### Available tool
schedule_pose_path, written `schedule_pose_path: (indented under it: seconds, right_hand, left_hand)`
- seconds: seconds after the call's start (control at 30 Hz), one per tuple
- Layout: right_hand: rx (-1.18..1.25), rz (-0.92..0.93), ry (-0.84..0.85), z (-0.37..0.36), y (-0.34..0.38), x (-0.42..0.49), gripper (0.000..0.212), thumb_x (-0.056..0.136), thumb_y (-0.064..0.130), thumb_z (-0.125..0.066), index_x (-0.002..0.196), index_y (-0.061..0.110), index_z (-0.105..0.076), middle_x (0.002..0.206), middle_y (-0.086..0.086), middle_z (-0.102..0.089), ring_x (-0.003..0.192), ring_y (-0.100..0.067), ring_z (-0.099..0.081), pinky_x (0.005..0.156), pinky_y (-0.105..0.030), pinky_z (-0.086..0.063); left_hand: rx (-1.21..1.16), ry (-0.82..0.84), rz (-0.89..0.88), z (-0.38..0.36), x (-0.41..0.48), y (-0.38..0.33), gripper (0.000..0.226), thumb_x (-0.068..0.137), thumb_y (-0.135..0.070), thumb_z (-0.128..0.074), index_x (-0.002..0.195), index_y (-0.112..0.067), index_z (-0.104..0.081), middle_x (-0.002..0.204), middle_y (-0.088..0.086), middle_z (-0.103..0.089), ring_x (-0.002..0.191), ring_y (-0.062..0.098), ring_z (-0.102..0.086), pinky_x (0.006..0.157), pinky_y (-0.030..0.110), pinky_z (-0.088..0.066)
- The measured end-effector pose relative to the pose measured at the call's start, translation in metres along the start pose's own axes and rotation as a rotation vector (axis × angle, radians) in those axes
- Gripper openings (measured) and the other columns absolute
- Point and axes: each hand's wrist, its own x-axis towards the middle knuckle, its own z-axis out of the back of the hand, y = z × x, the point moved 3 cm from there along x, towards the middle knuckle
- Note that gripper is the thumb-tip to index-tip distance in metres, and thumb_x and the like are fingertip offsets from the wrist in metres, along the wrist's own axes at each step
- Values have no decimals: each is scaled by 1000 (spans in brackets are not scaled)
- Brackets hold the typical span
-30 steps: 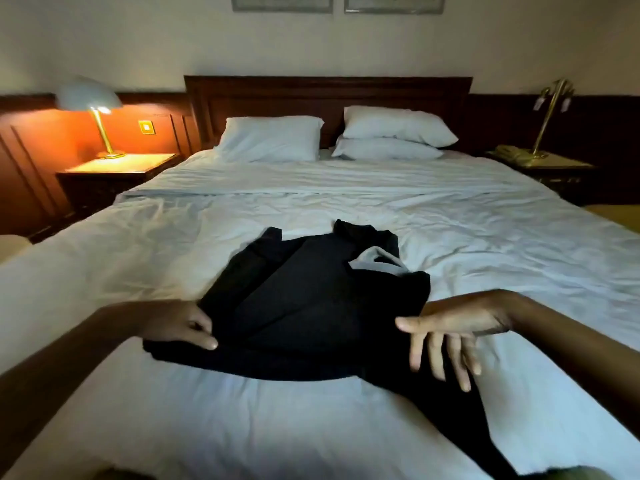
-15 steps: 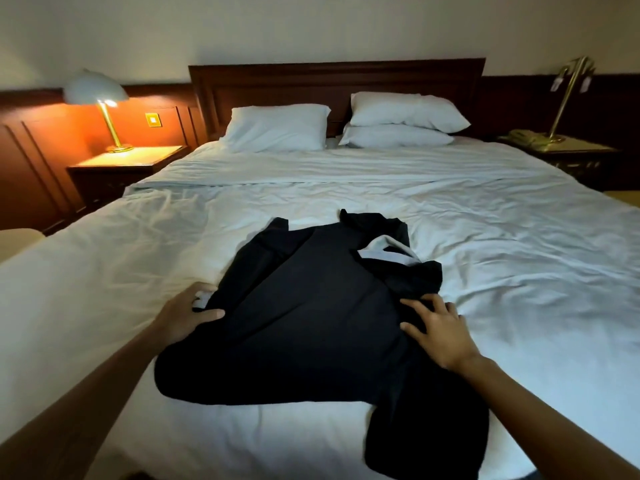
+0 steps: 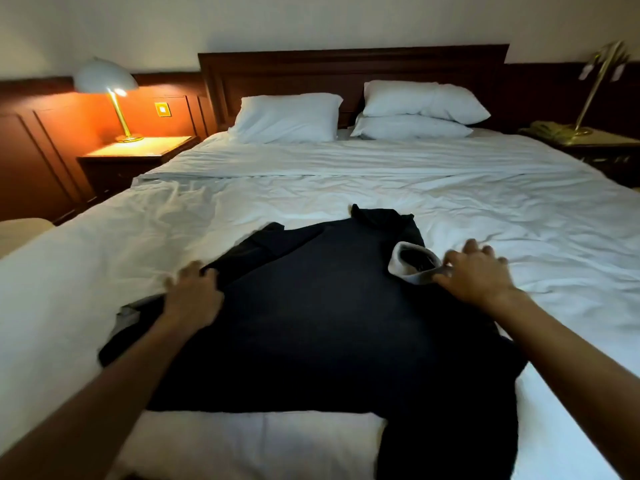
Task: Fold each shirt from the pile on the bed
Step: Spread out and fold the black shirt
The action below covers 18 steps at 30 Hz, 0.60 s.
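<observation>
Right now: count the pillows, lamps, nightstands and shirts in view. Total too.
Pillows: 3
Lamps: 2
Nightstands: 2
Dark shirt: 1
Total: 8

A single white pillow and two stacked white pillows lean against a dark wooden headboard. A lit brass lamp with a pale dome shade stands on the left wooden nightstand; a second brass lamp and a greenish telephone sit on the right nightstand
</observation>
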Motion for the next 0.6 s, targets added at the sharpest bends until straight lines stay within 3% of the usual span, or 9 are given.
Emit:
schedule_pose_path:
  seconds: [0.07, 0.13, 0.23, 0.3, 0.37, 0.47, 0.53, 0.6]
  right_hand:
    - [8, 181, -17, -9, 21, 12, 58, 90, 57, -54, 144, 43, -38, 152, -8, -25, 134, -35, -33, 103, -52, -39]
    - [-43, 346, 101, -32, 33, 18, 62, 96, 45, -51, 149, 53, -21, 159, -3, -11, 140, -34, -28, 105, -52, -38]
    - [-151, 437, 122, -55, 15, 24, 68, 100, 19, -40, 149, 57, -12, 153, -4, -16, 129, -34, -42, 100, -49, -44]
    - [-110, 303, 0, -53, -18, 33, 68, 99, 16, -41, 151, 52, -15, 147, -6, -23, 113, -33, -54, 90, -45, -52]
    - [-58, 34, -76, -53, -62, 43, 61, 98, 17, -41, 152, 40, -26, 142, -11, -29, 106, -37, -60, 85, -46, -53]
    - [-126, -355, 194, -67, -110, 47, 46, 100, 23, -41, 146, 25, -41, 140, -9, -32, 123, -35, -46, 97, -45, -44]
    - [-79, -432, 264, -67, -115, 49, 46, 99, 32, -39, 145, 25, -43, 146, -8, -30, 132, -34, -35, 104, -47, -36]
    - [71, -307, 122, -54, -100, 47, 48, 98, 35, -40, 145, 26, -42, 152, -10, -25, 136, -37, -28, 107, -52, -29]
  left_hand:
    - [-246, -32, -172, -9, 1, -64, 56, 92, -51, -48, 138, -20, -56, 152, 14, -42, 138, 34, -42, 114, 51, -30]
    - [-408, 164, -307, -29, -7, -118, 62, 96, -65, -41, 148, -33, -44, 162, 6, -29, 150, 28, -25, 121, 50, -15]
    - [-397, 338, -315, -55, -13, -148, 67, 94, -75, -25, 155, -48, -16, 168, -8, -4, 155, 23, 3, 122, 49, 5]
    - [-400, 334, -279, -64, -3, -146, 70, 91, -79, -22, 155, -52, -11, 168, -11, 1, 155, 21, 7, 122, 49, 8]
    - [-378, 354, -267, -66, 8, -146, 73, 88, -83, -20, 154, -54, -8, 168, -11, 3, 154, 20, 8, 122, 49, 8]
    - [-344, 343, -231, -70, 16, -151, 75, 86, -86, -17, 154, -55, -4, 168, -11, 5, 154, 19, 9, 122, 50, 8]
    - [-336, 317, -216, -73, 19, -153, 77, 85, -87, -15, 154, -55, -3, 168, -10, 5, 154, 19, 9, 122, 50, 8]
    - [-322, 293, -206, -76, 22, -153, 77, 84, -87, -14, 153, -55, -2, 168, -10, 4, 154, 18, 9, 122, 51, 8]
